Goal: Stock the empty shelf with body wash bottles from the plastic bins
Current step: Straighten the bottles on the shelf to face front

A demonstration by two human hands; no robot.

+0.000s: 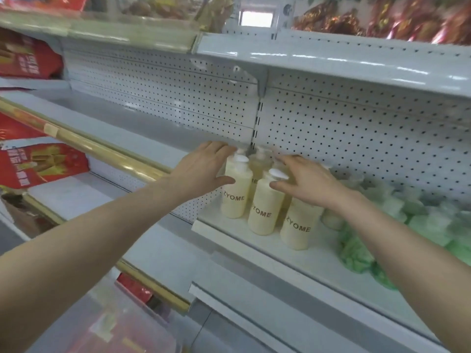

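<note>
Task item: cream plastic body wash bottles with white pump caps, printed "ZYOME".
Location of task item: upright in a tight cluster on the white metal shelf, at its left end, close to the white perforated back panel.
Arrangement: three bottles form a diagonal front row. The left bottle sits furthest back and the right bottle nearest the shelf edge. At least one darker, amber-tinted bottle stands behind them, partly hidden.
Left hand: fingers straight and spread, holding nothing. The fingertips reach toward the pump of the left bottle and the thumb lies against that bottle's side.
Right hand: fingers extended and relaxed over the cluster, not curled round any bottle. The palm covers the top of the right bottle and the thumb tip meets the neck of the middle bottle.
Right of cluster: blurred green and white packs on the same shelf.
Left bay: red printed packages beneath a gold-coloured rail.
Above: grey upper shelf carrying shiny wrapped goods, blurred.
</note>
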